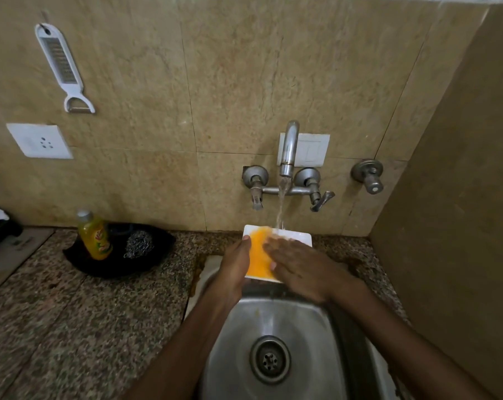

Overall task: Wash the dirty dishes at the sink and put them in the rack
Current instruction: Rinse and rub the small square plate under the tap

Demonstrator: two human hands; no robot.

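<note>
A white grater (61, 67) hangs on the tiled wall at far left, with a white socket (39, 140) below it. On the speckled counter (56, 313) lies a black mat (79, 256). It holds a yellow bottle (95, 236), standing upright with a grey cap, and a steel scrubber (139, 243) just beside it to the right.

The left hand (234, 269) grips the left edge of the plate (259, 255). Its thumb lies along the rim, and the other fingers are hidden underneath. The plate is square and white, with an orange smear over its left half. It is held over the back edge of the sink (311, 319), tilted toward the person, under the tap (287, 148).

Water (282, 203) runs from the spout and lands on the plate's far edge, near the middle. The tap has 2 handles (256, 194), 1 on each side of the stream, and a white switch (313, 148) sits on the wall behind the spout.

The right hand (299, 269) lies flat on the plate's right half. Its fingers are straight and spread, and the fingertips (269, 245) touch the edge of the orange smear. It grasps nothing.

Below the hands, the steel basin shows its round drain (269, 359). Both forearms reach in from the bottom of the view. On the wall to the right of the tap is 1 separate valve (368, 174), near the corner where a side wall (461, 197) begins.
</note>
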